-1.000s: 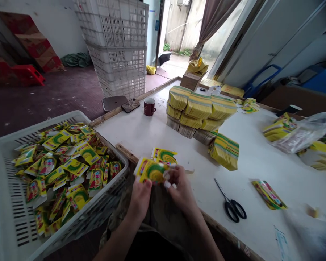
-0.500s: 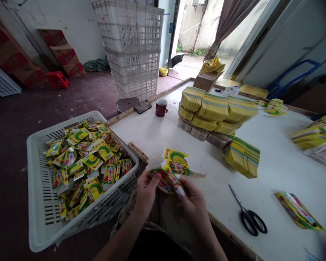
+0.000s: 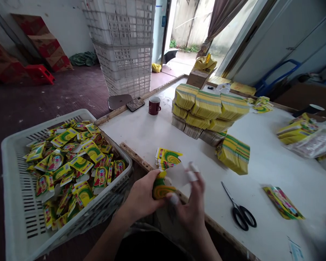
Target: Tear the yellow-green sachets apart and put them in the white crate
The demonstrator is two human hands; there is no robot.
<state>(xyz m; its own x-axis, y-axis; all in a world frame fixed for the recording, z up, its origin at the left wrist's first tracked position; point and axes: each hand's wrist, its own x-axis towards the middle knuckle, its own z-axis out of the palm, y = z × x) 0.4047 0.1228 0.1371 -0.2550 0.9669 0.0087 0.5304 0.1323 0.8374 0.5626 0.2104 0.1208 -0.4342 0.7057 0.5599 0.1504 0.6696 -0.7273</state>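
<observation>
My left hand [image 3: 142, 194] is closed around a small yellow-and-green printed carton [image 3: 163, 191] above the table's front edge. A whitish flap [image 3: 178, 174] sticks out of the carton to the right. Beside it is my right hand [image 3: 192, 203], somewhat blurred, with white coverings on its fingertips. Its thumb and fingers are spread apart, the thumb tip at the carton's lower edge and the fingers by the flap. Just beyond my hands, a few flat cartons [image 3: 168, 157] lie overlapped on the table. To the left, a white plastic basket [image 3: 15, 181] holds a heap of printed cartons [image 3: 81, 165].
Bundled stacks of flat cartons [image 3: 208, 108] and a separate bundle [image 3: 235, 154] stand on the white table [image 3: 141, 134]. Scissors [image 3: 240, 212] and a colourful packet [image 3: 283, 203] lie at right. A mug [image 3: 154, 106] and phone [image 3: 135, 104] sit near the left edge. Stacked crates [image 3: 125, 47] rise behind.
The carton has turned in my left hand. My right hand has drawn back from its pinch and spread its fingers. The whole view has shifted slightly.
</observation>
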